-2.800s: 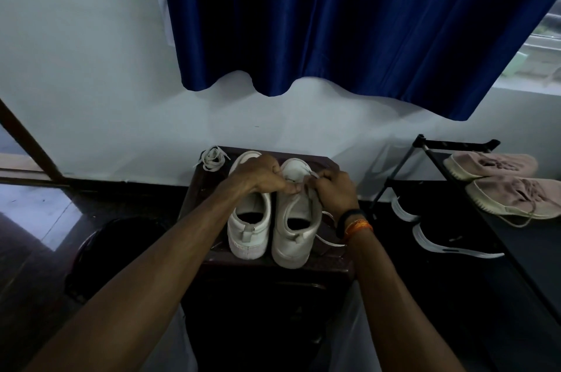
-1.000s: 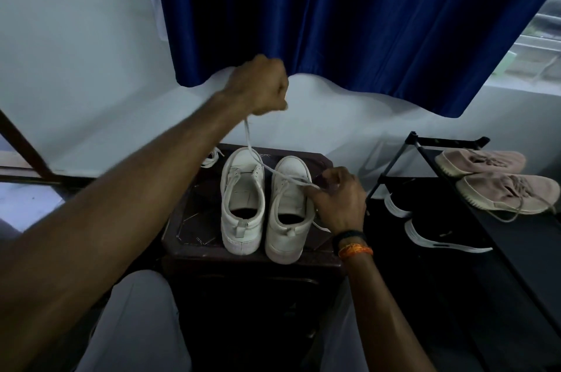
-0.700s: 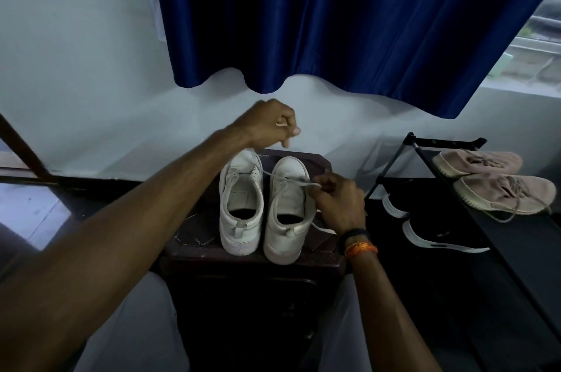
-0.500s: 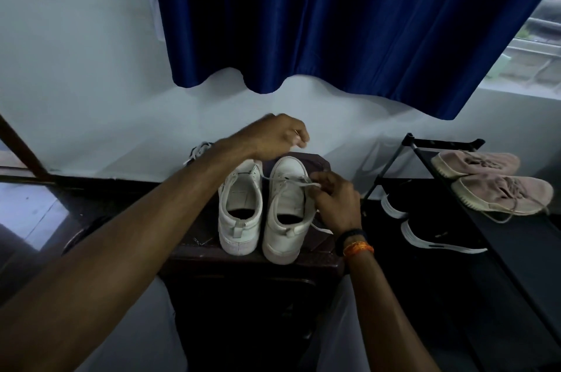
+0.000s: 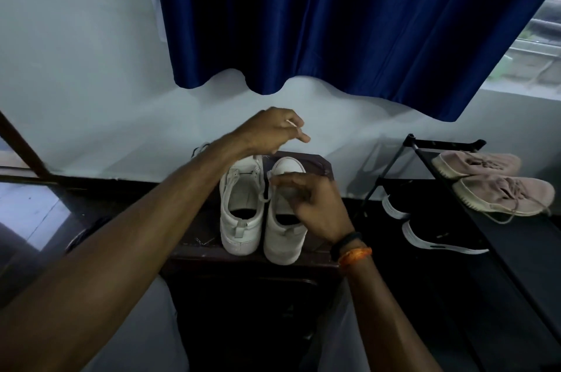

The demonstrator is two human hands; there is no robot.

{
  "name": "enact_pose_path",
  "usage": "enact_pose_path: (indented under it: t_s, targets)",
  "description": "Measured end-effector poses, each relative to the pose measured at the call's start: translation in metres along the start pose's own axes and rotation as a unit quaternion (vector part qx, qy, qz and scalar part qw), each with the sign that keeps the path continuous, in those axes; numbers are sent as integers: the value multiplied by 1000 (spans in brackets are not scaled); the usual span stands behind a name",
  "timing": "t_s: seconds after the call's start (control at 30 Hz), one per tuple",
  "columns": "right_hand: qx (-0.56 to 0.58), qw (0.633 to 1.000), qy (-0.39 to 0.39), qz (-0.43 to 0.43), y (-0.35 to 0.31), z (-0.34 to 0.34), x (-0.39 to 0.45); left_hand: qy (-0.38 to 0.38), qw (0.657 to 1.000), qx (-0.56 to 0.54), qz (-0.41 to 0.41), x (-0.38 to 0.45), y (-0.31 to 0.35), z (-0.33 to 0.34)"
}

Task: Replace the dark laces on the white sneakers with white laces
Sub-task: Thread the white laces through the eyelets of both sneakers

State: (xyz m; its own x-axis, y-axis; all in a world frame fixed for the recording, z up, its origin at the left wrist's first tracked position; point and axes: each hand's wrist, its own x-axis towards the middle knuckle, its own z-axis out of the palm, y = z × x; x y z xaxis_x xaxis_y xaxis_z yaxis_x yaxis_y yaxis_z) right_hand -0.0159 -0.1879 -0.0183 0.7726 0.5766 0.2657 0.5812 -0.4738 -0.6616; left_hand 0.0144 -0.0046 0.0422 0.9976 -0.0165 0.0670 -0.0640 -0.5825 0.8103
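Since half a second ago the right hand point(image 5: 315, 204) has slid leftward over the tongue of the right sneaker point(image 5: 285, 220), its fingers now spread and loosely bent across the eyelets, while the left hand point(image 5: 270, 131) has hardly shifted, hanging above the toes of the pair.

Going left to right: a small coil of lace point(image 5: 200, 148) peeks out behind the left forearm at the back corner of the dark stool point(image 5: 194, 247). The left hand pinches the tip of the white lace point(image 5: 293, 124) between thumb and fingertips, the other fingers loosely curled. Below it stands the left sneaker point(image 5: 241, 207), already threaded in white. Just beside it, touching, is the right sneaker, with a short run of lace showing at its left eyelets; whether the right hand pinches that lace or only presses on it, I cannot tell. Further right, a black shoe rack point(image 5: 440, 145) holds a black pair low down and pink shoes point(image 5: 498, 186) on top.

By my reckoning the right sneaker is partly laced. The risk is slack: the pinch on the tip looks slight, so a quick pull could slip it free, or drag the lace uneven through the eyelets. The shoe sits near the stool's front edge, and a hard tug might tip it off.
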Motion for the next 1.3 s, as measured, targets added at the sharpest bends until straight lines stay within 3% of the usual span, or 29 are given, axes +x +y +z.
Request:
enact_pose_path:
  t_s: [0.1,0.23,0.43,0.77,1.03,1.3]
  targets:
    - [-53,994,100,6,16,-1,-8,-29,999,9,16,0,-5,14]
    - [-75,974,154,147,30,-2,-11,-79,995,62,24,-5,-11,25]
    - [-45,967,136,209,35,3,-7,-78,983,163,-10,-8,-21,37]
    - [19,960,123,250,47,4,1,-30,988,154,-7,-12,-34,54]
    - [236,906,108,333,64,8,7,29,995,80,-59,-11,-38,64]
    - [336,872,87,346,57,-3,4,5,994,92,-66,-9,-38,73]
